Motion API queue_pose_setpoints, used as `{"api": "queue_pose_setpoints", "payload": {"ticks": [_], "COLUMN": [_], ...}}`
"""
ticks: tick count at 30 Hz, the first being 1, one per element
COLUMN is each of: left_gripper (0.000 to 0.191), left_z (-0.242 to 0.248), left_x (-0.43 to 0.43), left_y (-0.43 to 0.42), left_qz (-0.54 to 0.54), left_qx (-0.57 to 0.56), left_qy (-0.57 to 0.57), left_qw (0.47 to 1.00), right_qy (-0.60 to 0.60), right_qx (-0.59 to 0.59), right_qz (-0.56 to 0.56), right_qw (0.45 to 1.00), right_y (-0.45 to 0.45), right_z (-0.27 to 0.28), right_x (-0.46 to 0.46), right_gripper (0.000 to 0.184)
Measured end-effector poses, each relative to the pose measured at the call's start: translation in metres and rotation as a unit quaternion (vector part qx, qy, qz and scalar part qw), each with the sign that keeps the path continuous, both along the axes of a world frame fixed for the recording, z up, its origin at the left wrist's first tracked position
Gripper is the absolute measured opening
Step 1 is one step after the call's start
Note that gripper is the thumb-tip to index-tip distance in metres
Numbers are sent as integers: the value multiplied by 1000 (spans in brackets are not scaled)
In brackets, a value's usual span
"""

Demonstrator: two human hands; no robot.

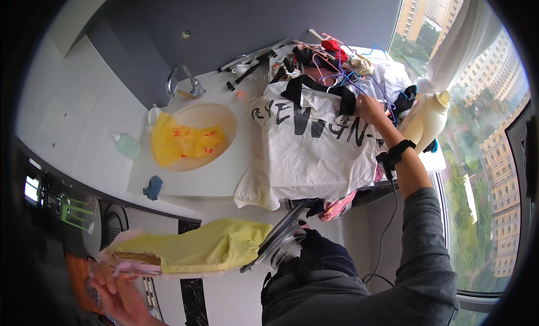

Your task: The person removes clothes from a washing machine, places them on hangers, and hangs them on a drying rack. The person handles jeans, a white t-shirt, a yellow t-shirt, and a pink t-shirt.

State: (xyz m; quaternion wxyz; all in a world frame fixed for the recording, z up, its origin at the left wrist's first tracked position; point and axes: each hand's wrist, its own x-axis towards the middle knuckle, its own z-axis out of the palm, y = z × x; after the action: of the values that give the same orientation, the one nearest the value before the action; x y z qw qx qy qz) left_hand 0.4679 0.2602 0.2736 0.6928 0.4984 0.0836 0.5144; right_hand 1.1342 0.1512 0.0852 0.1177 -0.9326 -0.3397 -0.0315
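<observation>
A white shirt (320, 157) with a black collar and large black lettering lies spread over the counter front. My right hand (371, 109), with a black strap and a small cabled device at the wrist, grips the shirt beside its collar; its fingertips are partly hidden. Blue and purple clothes hangers (347, 80) lie just beyond the collar. At the lower left, my left hand (120, 294) has its fingers about a pink clothes hanger (137, 267). A yellow garment (202, 246) stretches from there toward the open round appliance door (280, 237).
A washbasin (229, 120) holds a yellow plastic bag (185, 138), near a faucet (193, 86). A soap bottle (127, 145) and a blue cloth (153, 187) lie left. Clothes and hangers pile up behind the shirt. A cream detergent jug (427, 120) stands by the window.
</observation>
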Motion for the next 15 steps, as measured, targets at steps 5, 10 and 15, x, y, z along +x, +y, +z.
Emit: {"api": "queue_pose_setpoints", "payload": {"ticks": [5, 10, 15], "left_gripper": [19, 18, 18], "left_z": [-20, -31, -40], "left_x": [-4, -28, -40], "left_y": [4, 5, 8], "left_qz": [49, 72, 41], "left_qx": [-106, -66, -110], "left_qy": [-14, 24, -31], "left_qw": [993, 995, 993], "right_qy": [38, -53, 35], "right_qx": [-54, 106, 62], "right_qz": [140, 80, 80], "right_qw": [988, 990, 994], "right_y": [-1, -63, -103], "right_z": [63, 111, 112], "right_x": [-31, -70, -78], "right_gripper": [32, 30, 21]}}
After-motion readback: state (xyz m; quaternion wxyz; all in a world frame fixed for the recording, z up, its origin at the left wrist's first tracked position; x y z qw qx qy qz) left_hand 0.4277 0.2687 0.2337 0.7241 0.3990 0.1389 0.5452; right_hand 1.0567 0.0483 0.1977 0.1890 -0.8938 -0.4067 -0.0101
